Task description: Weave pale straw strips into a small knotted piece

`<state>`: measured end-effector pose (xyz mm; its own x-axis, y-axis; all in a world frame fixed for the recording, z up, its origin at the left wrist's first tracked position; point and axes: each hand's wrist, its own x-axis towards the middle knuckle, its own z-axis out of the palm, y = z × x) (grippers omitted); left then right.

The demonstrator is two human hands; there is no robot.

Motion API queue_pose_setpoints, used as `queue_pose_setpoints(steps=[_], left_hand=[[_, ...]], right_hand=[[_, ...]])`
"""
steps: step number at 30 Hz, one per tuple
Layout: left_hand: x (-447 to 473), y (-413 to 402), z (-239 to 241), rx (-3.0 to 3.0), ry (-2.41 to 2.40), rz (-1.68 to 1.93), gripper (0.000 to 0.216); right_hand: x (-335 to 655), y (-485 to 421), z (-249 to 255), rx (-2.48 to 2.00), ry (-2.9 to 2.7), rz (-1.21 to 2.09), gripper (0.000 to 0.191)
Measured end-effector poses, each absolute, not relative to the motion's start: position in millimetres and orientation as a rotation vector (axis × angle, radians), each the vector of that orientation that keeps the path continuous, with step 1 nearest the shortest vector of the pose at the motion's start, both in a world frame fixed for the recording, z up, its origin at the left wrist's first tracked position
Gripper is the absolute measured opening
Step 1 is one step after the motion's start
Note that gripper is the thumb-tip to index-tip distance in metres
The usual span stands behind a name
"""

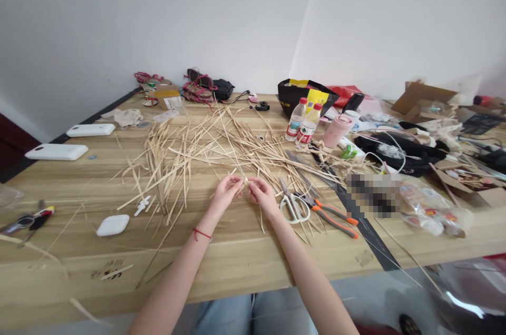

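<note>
My left hand (226, 191) and my right hand (261, 194) meet at the middle of the wooden table (245, 256), fingers pinched together on thin pale straw strips (233, 158) that rise away from them toward the back. A red string circles my left wrist. A loose heap of straw strips (190, 148) spreads over the table just beyond my hands. White-handled scissors (293, 205) lie right of my right hand, with orange-handled pliers (332, 214) beside them.
A white earbud case (113, 225) lies front left; two white power banks (56, 151) sit far left. Two water bottles (302, 121), a pink cup (337, 131), a black-and-yellow bag (304, 94), cardboard boxes (425, 98) and black cables crowd the right side. Pliers (27, 220) lie at the left edge.
</note>
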<state>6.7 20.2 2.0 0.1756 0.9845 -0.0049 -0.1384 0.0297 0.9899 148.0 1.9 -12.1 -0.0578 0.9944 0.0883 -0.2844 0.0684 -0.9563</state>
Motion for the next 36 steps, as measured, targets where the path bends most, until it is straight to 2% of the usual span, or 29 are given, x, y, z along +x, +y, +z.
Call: queue_pose_setpoints(steps=[9, 17, 26, 31, 36], left_hand=[[6.6, 15.7, 0.5, 1.625, 1.095, 1.236, 0.023], [5.6, 15.2, 0.5, 1.704, 1.136, 1.212, 0.022], [7.4, 10.7, 6.0, 1.846, 1.256, 1.247, 0.006], [6.8, 11.0, 6.2, 1.786, 1.199, 1.275, 0.008], [6.8, 14.6, -0.2, 1.698, 1.163, 1.219, 0.019]], right_hand=[[147.5, 1.3, -12.5, -0.912, -1.096, 1.310, 0.033], [146.7, 1.6, -12.4, -0.925, -1.076, 1.323, 0.034], [145.7, -2.1, -8.3, -0.902, -1.101, 1.394, 0.034], [145.0, -1.4, -8.7, -0.929, -1.057, 1.380, 0.036], [146.7, 0.5, -7.5, -0.929, -0.960, 1.362, 0.032]])
